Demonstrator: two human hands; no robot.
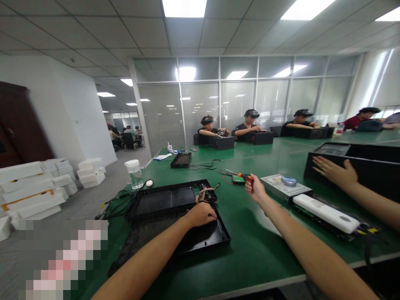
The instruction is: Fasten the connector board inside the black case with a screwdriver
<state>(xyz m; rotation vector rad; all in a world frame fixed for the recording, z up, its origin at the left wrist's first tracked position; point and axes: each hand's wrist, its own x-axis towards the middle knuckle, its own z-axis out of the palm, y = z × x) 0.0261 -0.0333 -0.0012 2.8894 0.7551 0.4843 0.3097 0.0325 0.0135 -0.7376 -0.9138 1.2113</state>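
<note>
My right hand [256, 190] grips a screwdriver [240, 175] with an orange and black handle, its thin shaft pointing left over the table. My left hand [201, 214], fingers curled together, is over the lower half of an opened black plastic casing [218, 237]; anything between those fingers is hidden. Just beyond it, a bundle of coloured wires [206, 194] lies at the corner of the casing's upper half. A small green circuit board [238, 178] rests on the table behind the screwdriver.
At right, another person's hand [337, 173] touches a black computer case [368, 164]. Nearby are a metal drive [275, 185] with a blue roll [288, 181] on top and a long white device [326, 213]. A lidded jar [134, 175] and black cables [120, 205] stand left. Several people work opposite.
</note>
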